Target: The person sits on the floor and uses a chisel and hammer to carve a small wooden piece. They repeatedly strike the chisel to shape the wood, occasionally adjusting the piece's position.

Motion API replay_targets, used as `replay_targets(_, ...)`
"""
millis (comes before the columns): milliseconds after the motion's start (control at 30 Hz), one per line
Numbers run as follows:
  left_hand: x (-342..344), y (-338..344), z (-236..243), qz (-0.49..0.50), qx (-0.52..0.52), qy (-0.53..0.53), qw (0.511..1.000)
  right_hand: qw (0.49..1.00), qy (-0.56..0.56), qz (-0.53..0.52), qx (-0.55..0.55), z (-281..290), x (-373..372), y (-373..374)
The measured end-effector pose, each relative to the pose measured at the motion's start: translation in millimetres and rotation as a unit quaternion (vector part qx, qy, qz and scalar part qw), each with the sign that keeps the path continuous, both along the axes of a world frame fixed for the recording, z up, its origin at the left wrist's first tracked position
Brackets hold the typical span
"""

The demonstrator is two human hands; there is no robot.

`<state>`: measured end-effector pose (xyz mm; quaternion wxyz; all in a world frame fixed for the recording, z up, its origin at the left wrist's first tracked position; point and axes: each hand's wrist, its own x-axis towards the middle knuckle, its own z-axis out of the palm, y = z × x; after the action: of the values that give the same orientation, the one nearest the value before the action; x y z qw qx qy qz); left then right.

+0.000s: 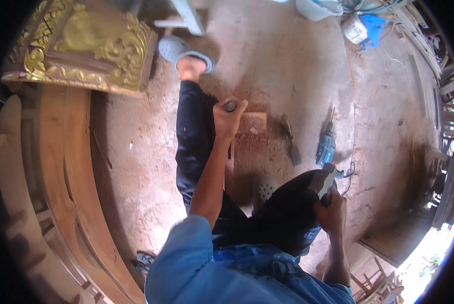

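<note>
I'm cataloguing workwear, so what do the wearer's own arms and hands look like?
The left hand and right hand are bare, without gloves. Both forearms are uncovered, and no watch or band shows at either wrist. The blue shirt has short, plain-looking sleeves. Rings would be too small to make out.

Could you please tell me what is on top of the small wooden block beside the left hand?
A small pale patch, perhaps a chip, shows on the wooden block. The left hand may cover the block's left end; its underside is hidden.
</note>
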<state>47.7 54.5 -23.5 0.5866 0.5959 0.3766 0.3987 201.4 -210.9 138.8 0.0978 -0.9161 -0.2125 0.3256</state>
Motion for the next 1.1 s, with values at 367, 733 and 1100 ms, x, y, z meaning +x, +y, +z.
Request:
replay_targets(367, -14.9, 81.4, 81.8, 0.032, -0.131, -0.189, 0.973, 0.984, 0.067, -0.028, 0.163, -0.3, -7.8, 12.7)
replay_targets(733, 5.6, 49.0, 8.7, -0.067, -0.066, -0.055, 0.994, 0.991, 0.011, -0.008, 0.130, 20.3, -11.7, 11.0)
replay_targets(1100, -9.8, 26.9, 0.1, -0.133, -0.067, -0.027, 0.988, 0.736, 0.071, 0.015, 0.673, 149.8, -6.2, 162.9)
